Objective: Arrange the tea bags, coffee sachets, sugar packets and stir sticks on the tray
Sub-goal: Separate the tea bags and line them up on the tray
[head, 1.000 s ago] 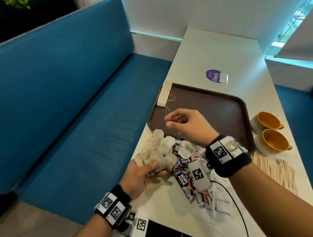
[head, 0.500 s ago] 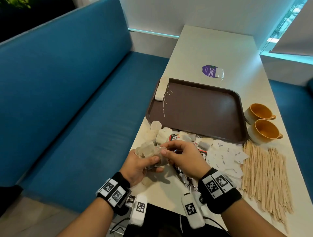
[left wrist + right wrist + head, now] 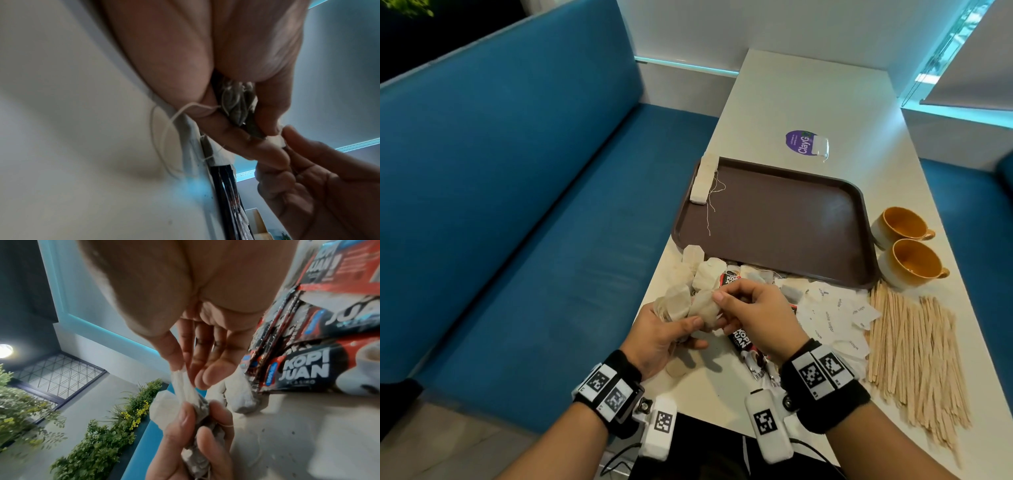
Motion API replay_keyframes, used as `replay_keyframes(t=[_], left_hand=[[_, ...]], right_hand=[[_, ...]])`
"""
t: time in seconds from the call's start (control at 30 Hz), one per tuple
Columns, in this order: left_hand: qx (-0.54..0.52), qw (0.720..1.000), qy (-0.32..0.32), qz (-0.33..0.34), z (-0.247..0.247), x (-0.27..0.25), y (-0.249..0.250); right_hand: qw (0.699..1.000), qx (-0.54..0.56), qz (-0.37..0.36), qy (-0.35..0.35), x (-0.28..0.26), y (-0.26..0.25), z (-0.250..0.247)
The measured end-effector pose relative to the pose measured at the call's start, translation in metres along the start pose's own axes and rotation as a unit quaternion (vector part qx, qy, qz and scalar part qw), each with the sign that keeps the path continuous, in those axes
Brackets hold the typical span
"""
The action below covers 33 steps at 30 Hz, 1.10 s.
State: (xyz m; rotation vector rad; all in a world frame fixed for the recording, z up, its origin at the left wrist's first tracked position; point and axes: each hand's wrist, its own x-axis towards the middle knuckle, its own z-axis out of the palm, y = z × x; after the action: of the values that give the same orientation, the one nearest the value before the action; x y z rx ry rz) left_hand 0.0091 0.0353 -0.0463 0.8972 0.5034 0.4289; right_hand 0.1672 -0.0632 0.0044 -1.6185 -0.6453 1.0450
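One short row of tea bags lies in the tray's far-left corner. Left hand grips a bunch; right hand fingers pinch one. Sachets, sugar packets, stir sticks remain on bench, near tray.

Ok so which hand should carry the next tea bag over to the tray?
Probably the right hand: its fingertips already pinch one tea bag out of the bunch, and it is nearer the tray. The left hand grips that bunch, so it is busy.
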Motion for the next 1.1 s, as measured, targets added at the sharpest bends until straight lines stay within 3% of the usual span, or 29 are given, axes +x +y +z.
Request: replay_keyframes(t=[0.2,0.37,0.6,0.77,0.87,1.0,1.1], left_hand=[[-0.008,0.999,0.032,-0.006,-0.005,0.004,-0.003],[-0.048,0.998,0.046,-0.016,-0.005,0.007,-0.002],[-0.075,0.995,0.049,-0.037,-0.007,0.011,-0.001],[-0.082,0.995,0.043,-0.045,-0.007,0.011,0.001],[-0.09,0.994,0.044,-0.054,-0.008,0.011,0.002],[-0.082,0.993,0.051,-0.063,-0.006,0.012,0.003],[-0.089,0.993,0.049,-0.068,-0.005,0.012,0.004]], right_hand=[[0.999,0.046,0.024,0.006,0.008,-0.003,-0.002],[0.998,0.018,-0.038,0.042,0.032,-0.03,-0.017],[0.991,-0.03,-0.096,0.09,0.115,-0.086,-0.047],[0.982,-0.126,-0.079,0.12,0.194,-0.083,-0.05],[0.981,-0.166,-0.042,0.09,0.226,-0.074,-0.041],[0.98,-0.197,0.015,-0.024,0.24,-0.072,-0.019],[0.971,-0.24,0.017,0.003,0.252,-0.069,-0.011]])
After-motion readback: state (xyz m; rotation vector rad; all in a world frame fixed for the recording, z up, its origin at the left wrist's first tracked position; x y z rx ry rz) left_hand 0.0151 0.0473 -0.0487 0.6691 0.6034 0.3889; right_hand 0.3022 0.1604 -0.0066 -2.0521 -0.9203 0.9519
